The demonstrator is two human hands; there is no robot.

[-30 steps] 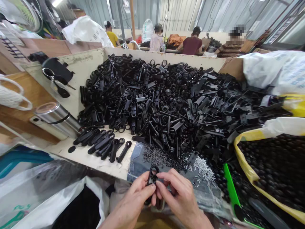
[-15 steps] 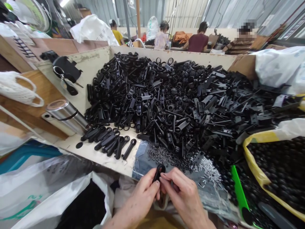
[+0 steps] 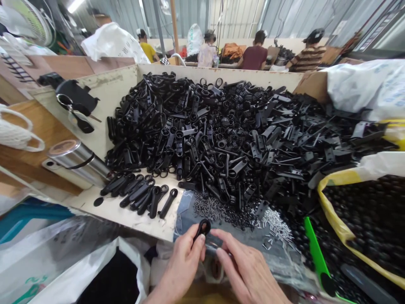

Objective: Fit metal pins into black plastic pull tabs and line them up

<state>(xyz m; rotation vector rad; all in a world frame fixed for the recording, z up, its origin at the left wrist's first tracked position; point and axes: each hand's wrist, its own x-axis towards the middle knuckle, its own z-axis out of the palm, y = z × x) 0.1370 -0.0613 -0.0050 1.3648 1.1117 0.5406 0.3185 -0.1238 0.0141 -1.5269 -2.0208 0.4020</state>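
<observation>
Fingers (image 3: 193, 240) of the left hand (image 3: 182, 266), low in the centre of the frame, pinch a black plastic handle piece (image 3: 201, 229) whose ring end stands above the fingertips. Right hand (image 3: 245, 270), just beside it at lower centre right, has its fingers curled inward with the tips close to the same piece; whether they grip anything cannot be told. Both hands hover at the near edge of the desk (image 3: 126, 213), over a patch of denim cloth (image 3: 190, 209) strewn with small metal pins (image 3: 272, 219). Centre frame: a large heap of black plastic parts (image 3: 221, 135) fills the desk. Lower left of the heap: a short row of handle pieces (image 3: 142, 194) laid side by side. Left: a steel flask (image 3: 77, 158) lying on its side. Lower right: a yellow-rimmed bag of dark round parts (image 3: 363, 211) and a green strip (image 3: 311, 249). Top of frame: four people (image 3: 253, 52) seated with their backs turned at another bench.
</observation>
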